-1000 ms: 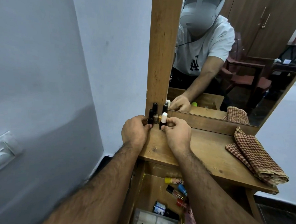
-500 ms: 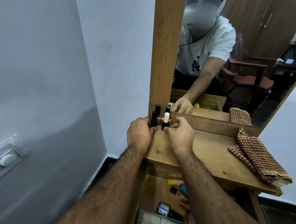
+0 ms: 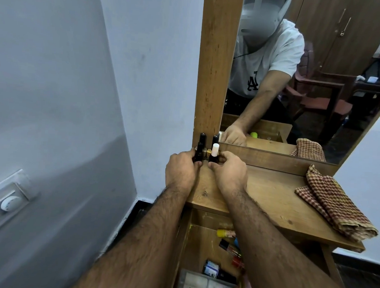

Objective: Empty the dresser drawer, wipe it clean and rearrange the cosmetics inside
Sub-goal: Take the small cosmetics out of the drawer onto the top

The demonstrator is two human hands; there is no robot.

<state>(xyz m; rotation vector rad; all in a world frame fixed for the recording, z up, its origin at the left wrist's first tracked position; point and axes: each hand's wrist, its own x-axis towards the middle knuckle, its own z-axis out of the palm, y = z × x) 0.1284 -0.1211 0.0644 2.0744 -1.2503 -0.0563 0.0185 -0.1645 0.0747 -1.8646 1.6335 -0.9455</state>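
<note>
Both hands work at the back left corner of the dresser top (image 3: 270, 192), right against the wooden mirror frame (image 3: 217, 68). The left hand (image 3: 180, 171) has its fingers curled round a small black-capped bottle (image 3: 199, 152), thumb tip pressed at its base on the near side, so the grip is closed on that bottle. The right hand (image 3: 230, 171) pinches a dark bottle with a white cap (image 3: 214, 155) between the thumb on the near side and the fingers curled behind it; only the white cap and part of the dark body show above the fingers. The two held bottles stand upright just beside each other, with a narrow gap between the two thumbs. Directly behind them, touching or nearly touching the frame, stand two more black-capped bottles (image 3: 203, 138), with something small and golden between the rows that is too hidden to name. To the right of the right hand, well apart, a folded checked cloth (image 3: 335, 202) lies on the dresser top near its right edge. Below both forearms the dresser drawer (image 3: 201, 243) is pulled open and holds a yellow-capped tube (image 3: 223, 233), a few slim red and dark cosmetics (image 3: 230, 247), a small jar with a pale label (image 3: 211, 268) and a clear flat case (image 3: 206, 285) at the near end.
</note>
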